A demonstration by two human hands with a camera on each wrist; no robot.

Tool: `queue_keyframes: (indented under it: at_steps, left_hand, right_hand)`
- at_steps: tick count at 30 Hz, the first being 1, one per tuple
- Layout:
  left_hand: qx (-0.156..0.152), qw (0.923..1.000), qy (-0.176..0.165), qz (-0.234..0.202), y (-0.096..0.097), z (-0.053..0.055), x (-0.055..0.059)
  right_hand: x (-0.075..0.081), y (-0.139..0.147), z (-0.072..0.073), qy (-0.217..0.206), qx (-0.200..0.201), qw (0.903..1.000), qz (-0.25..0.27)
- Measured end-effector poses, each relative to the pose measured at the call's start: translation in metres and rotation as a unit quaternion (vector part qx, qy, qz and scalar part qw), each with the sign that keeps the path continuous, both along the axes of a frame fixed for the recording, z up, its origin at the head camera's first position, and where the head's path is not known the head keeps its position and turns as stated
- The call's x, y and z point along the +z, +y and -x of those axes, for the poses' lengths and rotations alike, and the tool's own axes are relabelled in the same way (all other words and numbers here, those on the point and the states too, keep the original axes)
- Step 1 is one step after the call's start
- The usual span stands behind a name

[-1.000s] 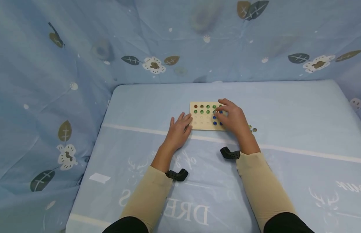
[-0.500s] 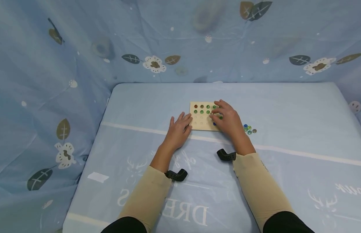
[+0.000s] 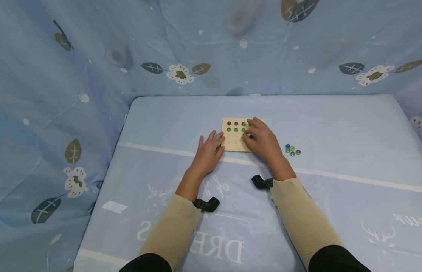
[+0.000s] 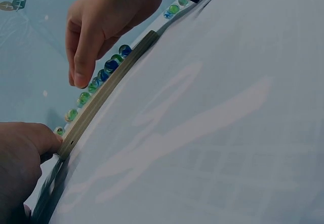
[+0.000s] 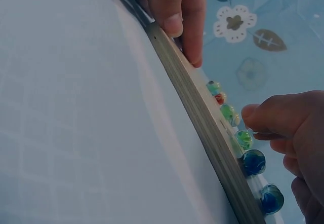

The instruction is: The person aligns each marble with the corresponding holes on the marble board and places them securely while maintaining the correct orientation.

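Marbles (image 3: pixel 236 129) on and beside board (image 3: pixel 239 147)

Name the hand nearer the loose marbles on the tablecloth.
Right. The right hand is over the wooden board, left of the loose marbles; the left hand touches the board's left edge.

The surface (image 3: pixel 347 147) is pale blue, with a rounded far-left corner beyond the left grip (image 3: pixel 208 153). A white stripe (image 3: pixel 337 176) crosses it, passing beneath both arms just behind the grips. Reversed white lettering (image 3: pixel 218 244) shows nearer the wearer than either grip, and a pale rectangular patch (image 3: pixel 115 207) sits left of and nearer than the left grip. A cream board (image 3: pixel 230 149) lies flat between the left grip and the right grip (image 3: pixel 262 139). Loose marbles (image 3: pixel 292 148), blue, green and brownish, cluster right of the right grip.
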State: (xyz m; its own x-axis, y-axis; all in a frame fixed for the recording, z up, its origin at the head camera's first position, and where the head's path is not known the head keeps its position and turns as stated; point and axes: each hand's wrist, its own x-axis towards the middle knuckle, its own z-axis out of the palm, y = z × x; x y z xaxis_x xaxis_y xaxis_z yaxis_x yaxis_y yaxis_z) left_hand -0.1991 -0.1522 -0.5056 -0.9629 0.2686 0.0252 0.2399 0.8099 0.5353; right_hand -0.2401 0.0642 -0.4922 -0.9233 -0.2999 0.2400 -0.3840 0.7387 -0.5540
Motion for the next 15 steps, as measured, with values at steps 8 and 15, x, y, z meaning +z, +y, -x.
queue_keyframes:
  at_steps: [8, 15]
  left_hand:
    - [0.002, 1.0000, 0.004, -0.003, 0.0006, -0.0006, -0.0006]
    - [0.000, 1.0000, 0.009, -0.004, 0.0005, -0.0003, -0.0020]
  right_hand:
    - [-0.0032, -0.0005, -0.0001, 0.005, 0.006, 0.9999, -0.010]
    - [-0.0046, 0.0001, -0.0009, 0.006, 0.008, 0.9998, -0.017]
